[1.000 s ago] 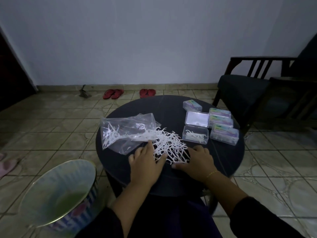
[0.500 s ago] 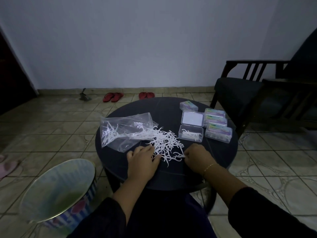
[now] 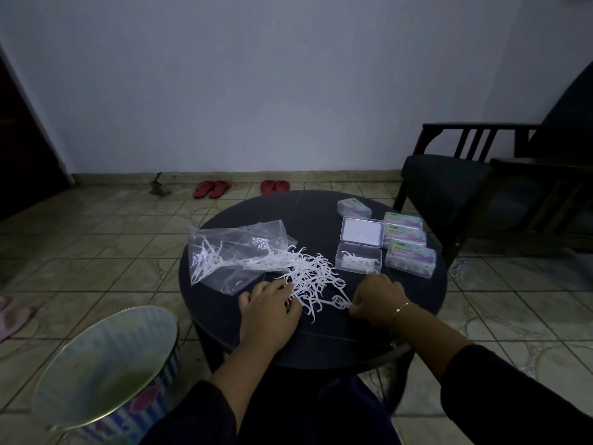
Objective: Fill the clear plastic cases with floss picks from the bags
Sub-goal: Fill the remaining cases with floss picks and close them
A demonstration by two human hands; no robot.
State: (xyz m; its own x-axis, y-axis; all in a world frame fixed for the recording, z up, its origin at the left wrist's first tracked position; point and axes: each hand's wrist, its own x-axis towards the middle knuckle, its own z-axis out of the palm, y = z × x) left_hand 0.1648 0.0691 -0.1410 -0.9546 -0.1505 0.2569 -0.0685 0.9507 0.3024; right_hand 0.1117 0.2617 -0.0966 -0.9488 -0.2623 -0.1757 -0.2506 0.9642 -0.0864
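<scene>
Since a second ago the right hand [image 3: 373, 298] has curled, pinching picks at the floss pick pile's [image 3: 308, 277] 4 o'clock edge; the left hand [image 3: 269, 308] rests flat at 7. Light, stiff, tangle-prone: pinch handles. Open case [image 3: 358, 262] lies at 2 o'clock.

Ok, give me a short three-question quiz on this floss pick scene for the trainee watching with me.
1. True or false: the open case already holds some floss picks.
2. Which hand pinches floss picks at the near edge of the loose pile: A) left hand, B) right hand?
3. How many closed, labelled cases sit on the round table?

Key:
1. True; a few lie inside, and its lid lies open behind it.
2. B; the left hand rests on the pile's left side.
3. Four: one behind the lid, three in a row to its right.
</scene>
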